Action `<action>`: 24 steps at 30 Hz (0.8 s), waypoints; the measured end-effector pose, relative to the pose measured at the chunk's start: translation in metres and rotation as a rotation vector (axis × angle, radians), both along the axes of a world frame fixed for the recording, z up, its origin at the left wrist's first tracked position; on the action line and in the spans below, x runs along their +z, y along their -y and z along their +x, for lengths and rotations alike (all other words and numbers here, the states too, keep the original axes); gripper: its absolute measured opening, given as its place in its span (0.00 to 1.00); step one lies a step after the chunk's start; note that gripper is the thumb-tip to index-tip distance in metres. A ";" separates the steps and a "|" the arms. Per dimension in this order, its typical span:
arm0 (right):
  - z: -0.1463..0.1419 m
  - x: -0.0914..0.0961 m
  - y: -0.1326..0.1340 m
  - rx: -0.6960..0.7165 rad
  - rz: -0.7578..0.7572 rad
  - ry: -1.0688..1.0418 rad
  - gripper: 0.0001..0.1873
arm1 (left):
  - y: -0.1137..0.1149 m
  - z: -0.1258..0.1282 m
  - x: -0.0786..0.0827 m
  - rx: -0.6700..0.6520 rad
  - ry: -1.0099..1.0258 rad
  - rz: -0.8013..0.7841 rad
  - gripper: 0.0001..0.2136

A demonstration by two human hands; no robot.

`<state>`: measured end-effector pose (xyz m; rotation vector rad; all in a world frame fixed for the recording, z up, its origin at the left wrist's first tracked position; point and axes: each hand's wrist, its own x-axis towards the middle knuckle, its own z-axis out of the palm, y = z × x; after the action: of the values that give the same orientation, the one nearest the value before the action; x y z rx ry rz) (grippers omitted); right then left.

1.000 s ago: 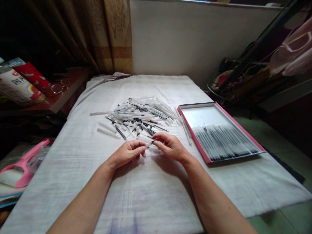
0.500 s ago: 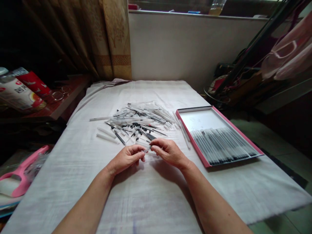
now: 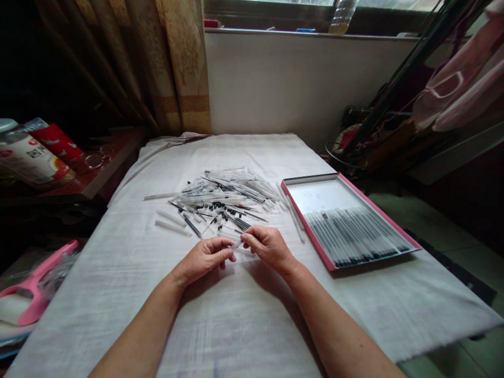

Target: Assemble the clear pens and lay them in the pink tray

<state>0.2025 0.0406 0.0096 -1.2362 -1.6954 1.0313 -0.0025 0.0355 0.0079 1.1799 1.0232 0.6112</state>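
My left hand (image 3: 202, 258) and my right hand (image 3: 268, 247) meet over the white cloth, fingertips pinched on one small clear pen barrel (image 3: 237, 244) held between them. Just beyond the hands lies a loose pile of clear pen tubes, black refills and small black caps (image 3: 224, 197). Two single clear tubes (image 3: 172, 223) lie apart at the pile's left. To the right sits a pink-rimmed tray (image 3: 311, 227) with a row of assembled pens (image 3: 354, 233) in its near half.
A white cloth covers the table (image 3: 244, 315). A side shelf at the left holds packets and spectacles (image 3: 92, 157). A pink plastic item (image 3: 29, 294) lies low at the left. Curtain and wall stand behind; clutter and a metal frame crowd the right.
The hands stay together on the pen barrel, with the right fingers closing further over it. The view has tipped upward a little.
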 end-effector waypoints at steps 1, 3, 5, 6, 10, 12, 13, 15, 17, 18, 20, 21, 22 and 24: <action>0.002 0.000 -0.002 -0.018 -0.026 -0.048 0.14 | 0.000 -0.003 0.001 0.013 0.044 -0.014 0.22; 0.008 0.002 -0.006 -0.076 -0.062 -0.159 0.16 | -0.001 -0.011 0.001 0.035 0.199 -0.059 0.25; 0.015 0.003 -0.012 -0.147 -0.078 -0.270 0.18 | -0.002 -0.018 0.002 0.095 0.380 -0.074 0.28; 0.017 0.003 -0.014 -0.168 -0.089 -0.315 0.19 | -0.002 -0.020 0.001 0.114 0.431 -0.083 0.28; 0.010 -0.001 -0.013 -0.116 -0.165 -0.377 0.19 | -0.002 -0.015 -0.001 0.210 0.448 -0.090 0.23; 0.002 -0.004 -0.010 -0.040 -0.193 -0.335 0.17 | -0.003 -0.009 -0.002 0.297 0.443 -0.070 0.20; 0.000 -0.005 -0.008 -0.006 -0.193 -0.298 0.15 | -0.003 -0.007 -0.003 0.345 0.443 -0.054 0.19; -0.001 -0.008 -0.008 0.022 -0.155 -0.199 0.14 | -0.004 -0.003 -0.003 0.422 0.442 -0.020 0.17; 0.006 -0.010 -0.014 -0.039 -0.059 -0.082 0.13 | -0.004 -0.001 -0.003 0.449 0.424 -0.002 0.16; 0.012 -0.011 -0.019 -0.102 0.002 -0.013 0.12 | -0.004 0.000 -0.002 0.434 0.409 -0.003 0.17; 0.025 -0.012 -0.032 -0.258 0.120 0.150 0.09 | -0.003 0.001 -0.002 0.366 0.374 -0.020 0.19; 0.032 -0.012 -0.038 -0.319 0.163 0.244 0.09 | -0.003 0.002 -0.002 0.328 0.351 -0.026 0.20; 0.037 -0.012 -0.044 -0.355 0.194 0.338 0.09 | -0.002 0.002 -0.002 0.297 0.324 -0.027 0.20; 0.045 -0.010 -0.055 -0.371 0.213 0.515 0.10 | -0.001 0.004 -0.003 0.260 0.261 -0.014 0.21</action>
<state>0.2470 0.0958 0.0000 -1.6848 -1.7901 0.3129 0.0012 0.0368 0.0045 0.9319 0.9605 0.9361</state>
